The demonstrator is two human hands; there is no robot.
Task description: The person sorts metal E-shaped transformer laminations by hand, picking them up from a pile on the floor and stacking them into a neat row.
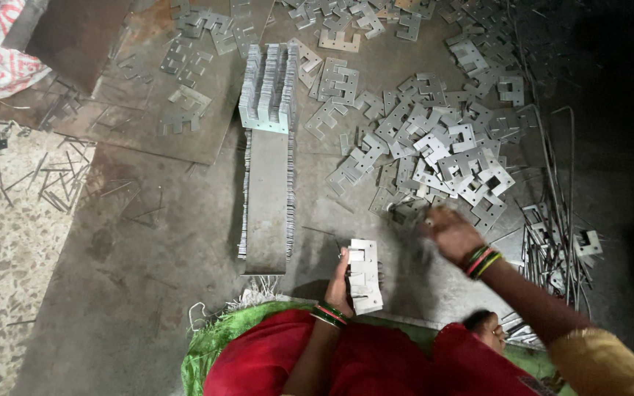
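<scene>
Head view only. We see the left hand (340,282) curled around a small stack of notched metal plates (365,276), gripping it along its left edge and holding it upright just above the lap. Green and red bangles sit on that wrist.

The right hand (449,233) is stretched out to the near edge of the loose heap of plates (434,143). It is blurred, so we cannot tell whether the fingers are spread or pinching a piece. Bangles on this wrist too, with a yellow sleeve further up the arm.

Left of the heap we see a long packed row of plates (267,194) standing on edge on the metal floor sheet (133,242), with a taller notched block at its far end. More plates lie scattered at the top of the view. Thin metal rods (552,220) lie to the right of the heap. Red and green cloth (273,352) covers the lap at the bottom. Speckled stone floor (1,249) with small offcuts lies at left.
</scene>
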